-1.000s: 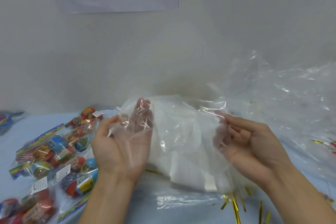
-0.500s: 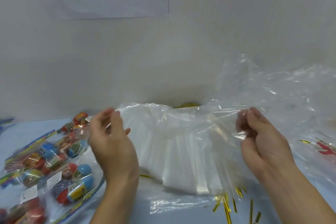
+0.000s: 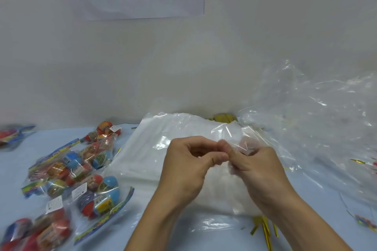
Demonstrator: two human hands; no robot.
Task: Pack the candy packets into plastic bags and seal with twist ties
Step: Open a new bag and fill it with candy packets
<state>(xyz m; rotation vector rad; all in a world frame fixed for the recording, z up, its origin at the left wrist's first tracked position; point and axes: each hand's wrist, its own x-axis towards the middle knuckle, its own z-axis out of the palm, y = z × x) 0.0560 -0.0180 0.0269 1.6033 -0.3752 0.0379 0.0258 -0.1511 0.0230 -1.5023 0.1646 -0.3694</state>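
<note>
— Two hands meet over the stack, so what are they doing?
— Both pinch one clear plastic bag (image 3: 234, 130). The left hand (image 3: 187, 167) and right hand (image 3: 257, 169) have fingertips pressed close together at its edge, probably rubbing the layers apart to open the mouth.
— Where does the bag sit?
— Lifted just above the white stack of bags (image 3: 155, 149) in the middle of the tabletop (image 3: 51, 134).
— And the candy?
— Candy packets (image 3: 81, 171) lie in a heap to the left, within easy reach for filling. Gold twist ties (image 3: 263, 228) wait near the right forearm, loose plastic (image 3: 318, 108) piled beyond.
</note>
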